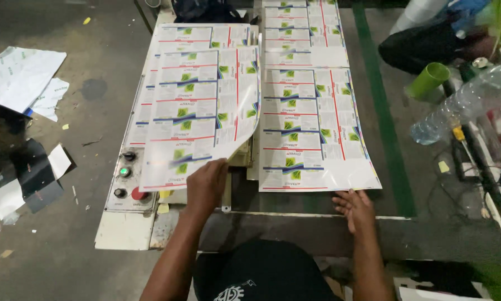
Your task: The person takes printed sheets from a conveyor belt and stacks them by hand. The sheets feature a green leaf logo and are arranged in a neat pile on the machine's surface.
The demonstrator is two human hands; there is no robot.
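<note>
The left hand (206, 184) pinches the near edge of a glossy printed sheet (203, 114), fingers closed on it, and holds it lifted and curling over the left side of the machine table (317, 226). The sheet carries rows of white labels with green, blue and red marks. Its far end lies over another sheet (197, 34) of the same print, which rests flat farther up the table.

The right hand (355, 209) lies open, fingers spread, palm down, touching the near edge of a second sheet (314, 131) that lies flat on the right side of the table. Beyond it a third flat sheet (303, 28) runs toward the far end.

Under the lifted sheet, at the table's near left corner, sits a control panel (125, 187) with a green button, a red button and two dark knobs.

A green stripe (381, 111) runs along the right of the sheets. Right of it lies a clear plastic bottle (465, 103) on its side; whether anything is in it cannot be told. Just beside it a green cup (428, 79) lies tipped, its mouth turned away, so its inside is hidden. A screwdriver with a yellow collar (458, 134) lies near the bottle.

On the floor at left lie loose white sheets (19, 75) and scraps of dark and white paper (30, 178).
</note>
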